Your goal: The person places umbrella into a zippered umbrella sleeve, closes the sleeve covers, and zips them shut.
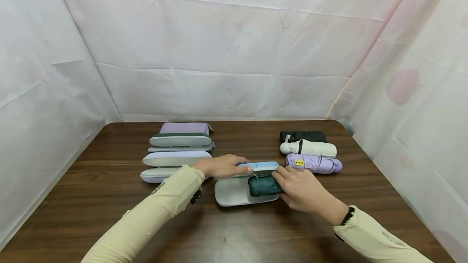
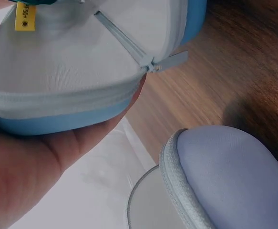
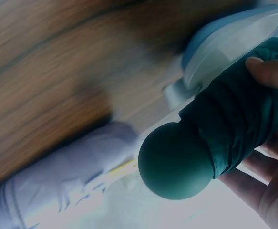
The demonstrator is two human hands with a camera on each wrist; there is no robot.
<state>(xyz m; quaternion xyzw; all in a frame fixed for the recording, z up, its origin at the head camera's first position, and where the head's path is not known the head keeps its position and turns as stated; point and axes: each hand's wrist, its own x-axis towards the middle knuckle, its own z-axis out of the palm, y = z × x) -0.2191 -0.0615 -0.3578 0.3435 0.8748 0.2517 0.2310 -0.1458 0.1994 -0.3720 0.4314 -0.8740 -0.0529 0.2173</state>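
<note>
A light blue zip case (image 1: 230, 196) lies unfolded on the table, its pale grey lining facing up. My left hand (image 1: 224, 167) grips the far half of it; in the left wrist view the palm (image 2: 43, 167) lies along the blue outer shell. A folded dark green umbrella (image 1: 264, 186) is in my right hand (image 1: 301, 190), over the case's lining. The right wrist view shows its round green handle end (image 3: 177, 162) sticking out past the fingers. A yellow tag (image 2: 25, 16) hangs by the umbrella in the left wrist view.
To the right lie a lilac umbrella (image 1: 314, 164), a white one (image 1: 310, 148) and a black one (image 1: 305, 136). On the left are a closed purple case (image 1: 184, 128), an open dark green case (image 1: 180, 141) and an open lavender case (image 1: 175, 158). White sheeting (image 1: 219, 52) surrounds the table.
</note>
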